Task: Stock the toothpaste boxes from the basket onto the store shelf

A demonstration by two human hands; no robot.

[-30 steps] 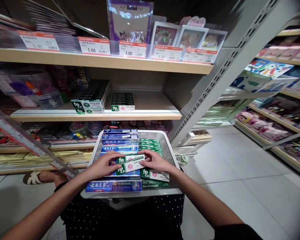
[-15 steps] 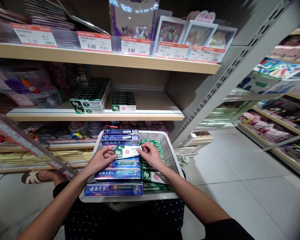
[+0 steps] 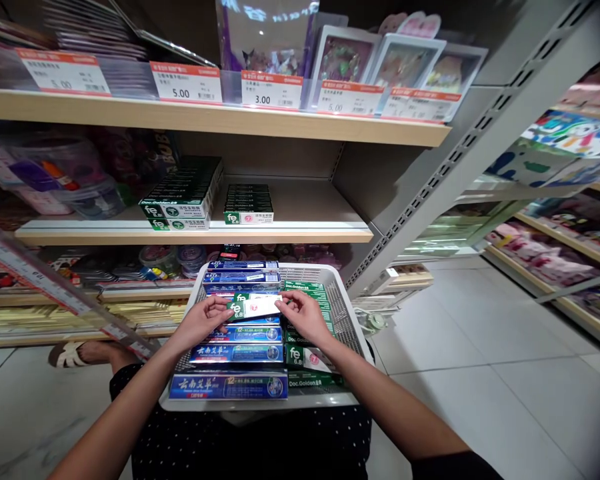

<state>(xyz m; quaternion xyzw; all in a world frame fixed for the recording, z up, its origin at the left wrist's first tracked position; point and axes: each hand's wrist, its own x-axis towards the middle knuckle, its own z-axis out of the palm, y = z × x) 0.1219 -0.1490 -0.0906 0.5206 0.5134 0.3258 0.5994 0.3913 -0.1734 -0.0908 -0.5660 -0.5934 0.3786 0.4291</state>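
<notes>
A white plastic basket (image 3: 349,328) rests on my lap, packed with blue toothpaste boxes (image 3: 229,385) on its left and green ones (image 3: 307,357) on its right. Above the blue boxes I hold a small stack of green-and-white toothpaste boxes (image 3: 254,307) by both ends. My left hand (image 3: 203,323) grips the left end, and my right hand (image 3: 305,317) pinches the right end. On the middle shelf (image 3: 300,235) straight ahead lie two stacks of the same green boxes, a taller one (image 3: 180,200) on the left and a lower one (image 3: 249,205) beside it.
Price tags (image 3: 263,89) line the upper shelf (image 3: 205,119). A loose shelf rail with labels (image 3: 55,293) slants across the lower left. A sandalled foot (image 3: 75,353) lies on the tiled floor (image 3: 480,373). A grey shelf upright (image 3: 430,173) stands on the right, with more shelves beyond.
My hands lifted the green-and-white boxes from the front of the basket up and farther away, over the blue boxes. In the last half second they have hardly moved.
</notes>
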